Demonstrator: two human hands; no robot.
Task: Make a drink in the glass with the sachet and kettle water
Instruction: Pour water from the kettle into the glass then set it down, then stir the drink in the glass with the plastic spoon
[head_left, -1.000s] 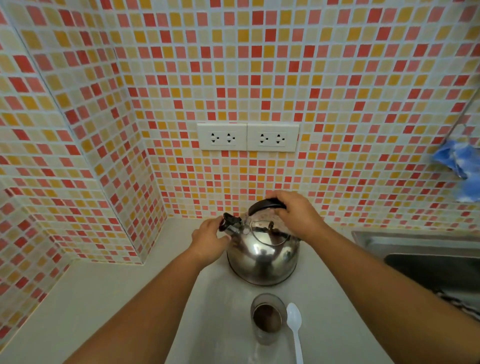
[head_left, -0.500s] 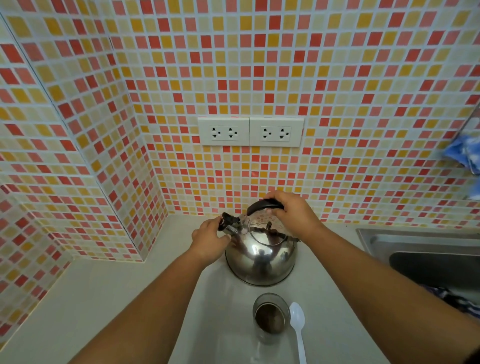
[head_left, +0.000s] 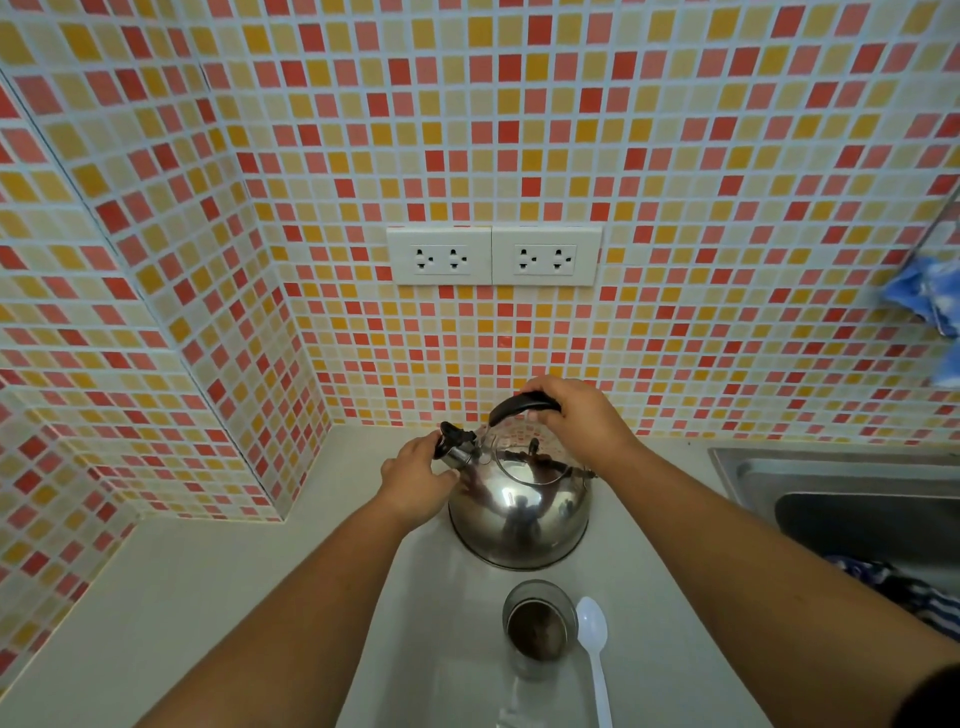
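Note:
A shiny steel kettle stands on the pale counter near the back wall. My right hand grips its black handle from above. My left hand is closed on the black spout cap at the kettle's left. In front of the kettle stands a clear glass with brown powder at its bottom. A white plastic spoon lies just right of the glass. No sachet is in view.
A steel sink lies to the right, with a striped cloth at its near edge. A blue cloth hangs at the far right. Two double wall sockets sit on the tiled wall, which juts out at the left.
Both hands stay on the kettle, which has hardly moved. The view has tilted slightly upward, so the glass and spoon sit lower in the frame.

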